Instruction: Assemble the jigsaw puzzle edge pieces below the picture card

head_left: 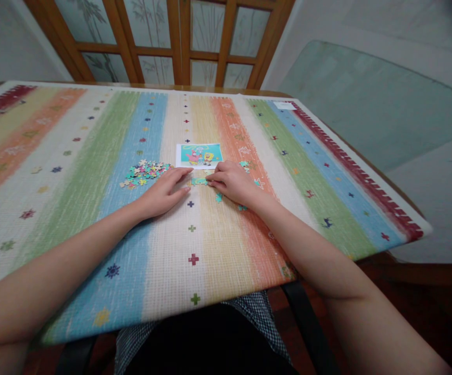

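Observation:
My left hand (163,194) lies flat on the striped mat (93,208), fingers stretched toward a small joined strip of teal puzzle pieces (199,181). My right hand (231,183) rests just right of that strip, its fingertips pressed down on the strip's right end. A heap of loose puzzle pieces (145,172) sits to the left of my left hand. A small cartoon reference picture (199,155) lies just beyond both hands. A few single pieces (218,197) lie beside and partly under my right hand.
The colourful striped mat covers a wooden table. A white label (284,105) lies at the mat's far right corner. A glass tabletop (366,104) stands to the right, and a wooden-framed glazed door (179,41) is behind the table.

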### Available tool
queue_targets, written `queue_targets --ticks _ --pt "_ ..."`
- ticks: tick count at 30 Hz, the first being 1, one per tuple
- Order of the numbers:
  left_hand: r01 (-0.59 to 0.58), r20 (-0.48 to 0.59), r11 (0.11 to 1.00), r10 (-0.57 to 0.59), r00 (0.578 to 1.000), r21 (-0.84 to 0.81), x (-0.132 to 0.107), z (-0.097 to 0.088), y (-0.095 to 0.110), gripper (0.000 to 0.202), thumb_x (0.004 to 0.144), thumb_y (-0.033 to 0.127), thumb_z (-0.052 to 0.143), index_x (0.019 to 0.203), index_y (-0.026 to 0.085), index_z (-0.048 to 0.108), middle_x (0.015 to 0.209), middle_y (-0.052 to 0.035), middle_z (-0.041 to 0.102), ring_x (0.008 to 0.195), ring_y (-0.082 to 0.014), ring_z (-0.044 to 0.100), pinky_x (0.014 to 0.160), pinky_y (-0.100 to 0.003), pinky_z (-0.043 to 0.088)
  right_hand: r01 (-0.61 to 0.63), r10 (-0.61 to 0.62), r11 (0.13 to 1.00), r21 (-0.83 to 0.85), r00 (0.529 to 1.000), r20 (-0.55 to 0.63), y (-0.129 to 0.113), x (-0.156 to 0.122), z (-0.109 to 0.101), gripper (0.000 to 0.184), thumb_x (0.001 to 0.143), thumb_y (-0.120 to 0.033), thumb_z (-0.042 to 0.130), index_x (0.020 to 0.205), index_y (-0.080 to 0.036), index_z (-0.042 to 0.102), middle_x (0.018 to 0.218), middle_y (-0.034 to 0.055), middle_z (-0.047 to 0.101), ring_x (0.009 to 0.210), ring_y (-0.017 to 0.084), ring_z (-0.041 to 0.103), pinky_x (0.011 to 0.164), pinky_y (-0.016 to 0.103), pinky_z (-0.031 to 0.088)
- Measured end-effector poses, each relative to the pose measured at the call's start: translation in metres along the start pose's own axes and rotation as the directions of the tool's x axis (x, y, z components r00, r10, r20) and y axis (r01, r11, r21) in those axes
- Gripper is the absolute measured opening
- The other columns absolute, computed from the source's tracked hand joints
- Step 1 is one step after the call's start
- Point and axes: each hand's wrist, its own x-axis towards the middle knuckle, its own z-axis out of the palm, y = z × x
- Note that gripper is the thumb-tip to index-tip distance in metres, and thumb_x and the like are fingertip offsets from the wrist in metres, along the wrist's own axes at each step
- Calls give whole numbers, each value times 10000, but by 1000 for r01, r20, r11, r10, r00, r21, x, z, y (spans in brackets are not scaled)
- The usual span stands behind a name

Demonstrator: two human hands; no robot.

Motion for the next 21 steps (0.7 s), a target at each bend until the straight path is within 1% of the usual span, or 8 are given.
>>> queue_targets --ticks 3,6,8,16,21 --pt "-35 2 998 35 999 59 -3 2 4 495 1042 351 460 1496 154 472 1505 -161 554 1409 -286 495 1222 -527 383 0 0 1000 2 1000 -13 -1 0 0 257 1013 -286 586 1087 -189 812 957 116 670 932 242 529 769 338 310" --pt "-90 47 984 84 995 153 -5 7 10 474 1049 293 434 1495 143 488 1533 -177 520 1451 -290 449 1238 -529 364 1 -1 1000 6 999 -42 -2 -2 0 258 1012 -286 588 1125 -204 805 960 109 670 929 241 526 766 341 297" --pt "-110 69 974 98 993 199 -6 9 13 457 1054 273 413 1475 128 517 1527 -185 518 1453 -291 445 1241 -521 364 8 -7 1000 13 999 -51 -3 -3 -1 255 1011 -277 590 1140 -217 803 970 105 673 934 240 525 773 342 295" --pt "-80 43 967 71 997 241 -8 10 12 480 1061 306 420 1486 99 505 1513 -195 528 1447 -295 451 1254 -509 351 52 -53 998 -33 998 -21 -7 -9 -7 255 1032 -284 568 1055 -248 820 995 100 684 958 246 510 773 358 274" --pt "-91 56 959 79 995 269 -7 11 12 484 1070 332 390 1491 124 510 1531 -176 528 1463 -296 437 1266 -533 322 49 -49 998 -32 999 -11 -12 -10 -9 270 1040 -285 545 1027 -241 811 1000 103 686 1000 259 519 802 368 295"
